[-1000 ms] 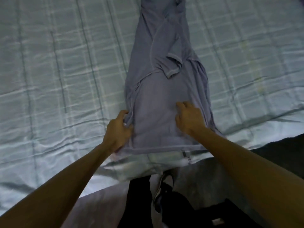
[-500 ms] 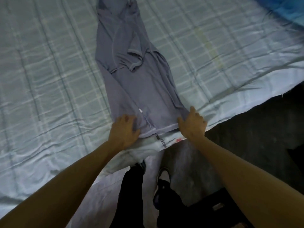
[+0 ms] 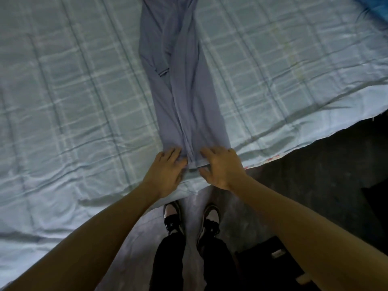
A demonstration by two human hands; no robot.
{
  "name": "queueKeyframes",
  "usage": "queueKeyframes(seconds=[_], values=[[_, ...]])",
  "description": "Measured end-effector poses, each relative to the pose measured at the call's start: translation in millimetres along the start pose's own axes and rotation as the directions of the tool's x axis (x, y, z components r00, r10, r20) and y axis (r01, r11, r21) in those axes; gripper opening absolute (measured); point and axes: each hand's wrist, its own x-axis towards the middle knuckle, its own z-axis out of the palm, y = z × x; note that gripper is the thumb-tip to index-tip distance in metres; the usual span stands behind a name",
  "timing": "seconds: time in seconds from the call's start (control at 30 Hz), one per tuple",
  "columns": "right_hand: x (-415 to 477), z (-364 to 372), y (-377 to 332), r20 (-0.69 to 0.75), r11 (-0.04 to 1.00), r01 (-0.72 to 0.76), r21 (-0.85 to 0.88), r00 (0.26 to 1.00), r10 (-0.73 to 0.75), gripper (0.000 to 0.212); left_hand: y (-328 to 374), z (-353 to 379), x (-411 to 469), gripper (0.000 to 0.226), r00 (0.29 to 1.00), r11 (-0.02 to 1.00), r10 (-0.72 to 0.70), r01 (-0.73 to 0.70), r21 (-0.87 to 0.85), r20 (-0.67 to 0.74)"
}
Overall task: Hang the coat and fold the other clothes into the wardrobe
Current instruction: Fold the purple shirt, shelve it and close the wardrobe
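Shirt (image 3: 184, 97) now folded narrower | left hand (image 3: 165, 173) and right hand (image 3: 220, 166) pinch its hem at bed's (image 3: 63, 101) near edge | likely for folding up

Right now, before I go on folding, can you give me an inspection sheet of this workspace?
Surface: bed sheet, pale blue, checked, wrinkled.
Job's things: grey-blue T-shirt, folded lengthwise into a narrow strip, hem at the bed's near edge.
Clutter: blue fabric at the far right corner, mostly out of view.
Hands: left hand grips the hem's left corner; right hand pinches its right corner.
Cables: nothing seen.
Surroundings: dark floor; the person's shoes; dark object on the floor at lower right, unclear.
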Motion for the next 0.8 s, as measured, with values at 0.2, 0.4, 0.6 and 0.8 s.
queueKeyframes(seconds=[0.2, 0.4, 0.6, 0.8], values=[[5.6, -5.5, 4.9, -0.014, 0.989, 0.023, -0.144, 1.000, -0.026, 0.048, 5.7, -4.8, -8.9, 0.054, 0.984, 0.999, 0.016, -0.022, -0.028, -0.180], [22.0, 9.2, 12.3, 0.057, 0.981, 0.043, -0.189, 0.998, -0.033, 0.068, -0.6, -1.7, 26.6, 0.064, 0.990, 0.970, 0.138, -0.127, 0.209, -0.038], [33.8, 16.5, 14.6, 0.021, 0.977, 0.005, -0.212, 1.000, -0.001, 0.057, -17.9, -1.4, 47.5, 0.055, 0.996, 0.986, 0.081, -0.073, 0.153, -0.045], [47.7, 0.7, 10.7, -0.007, 0.995, -0.040, -0.091, 0.999, 0.040, 0.037, -8.8, 2.1, 38.3, 0.077, 0.999, 0.996, -0.044, 0.043, 0.084, 0.011]])
